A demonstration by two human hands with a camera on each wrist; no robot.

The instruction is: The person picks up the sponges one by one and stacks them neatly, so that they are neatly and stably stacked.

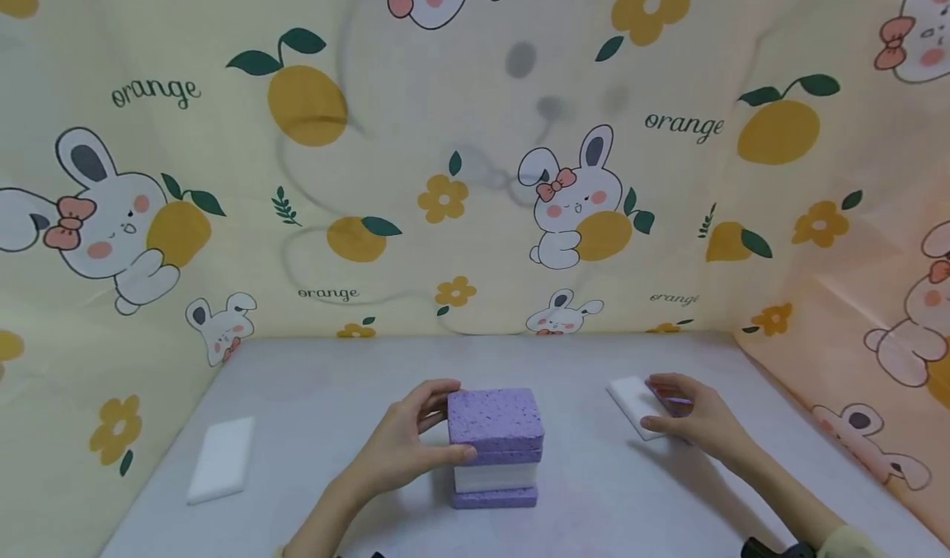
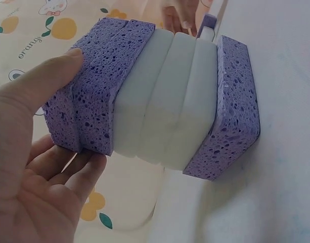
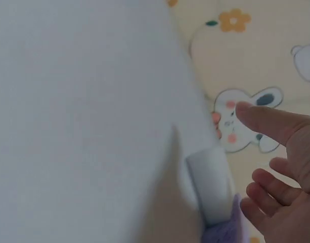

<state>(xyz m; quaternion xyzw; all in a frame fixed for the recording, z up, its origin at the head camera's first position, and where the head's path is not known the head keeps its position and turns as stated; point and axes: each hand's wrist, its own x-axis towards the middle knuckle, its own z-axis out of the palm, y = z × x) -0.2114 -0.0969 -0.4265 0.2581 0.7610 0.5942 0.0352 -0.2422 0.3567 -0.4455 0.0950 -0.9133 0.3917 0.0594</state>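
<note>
A stack has a purple sponge (image 2: 233, 106) at its base, several white sponge blocks (image 2: 160, 96) in the middle and two purple sponges (image 1: 496, 418) on top. My left hand (image 1: 416, 443) grips the top purple sponges, thumb on the near side and fingers round the far side. Off to the right, my right hand (image 1: 693, 418) hovers with thumb and fingers apart over a white sponge block (image 1: 631, 401) and a purple sponge (image 3: 220, 233). The purple sponge is mostly hidden by that hand in the head view. Its fingertips are close to the purple sponge's edge.
Another white sponge block (image 1: 223, 459) lies flat at the left of the white table (image 1: 334, 368). A printed curtain (image 1: 475, 129) with rabbits and oranges stands along the table's back and sides.
</note>
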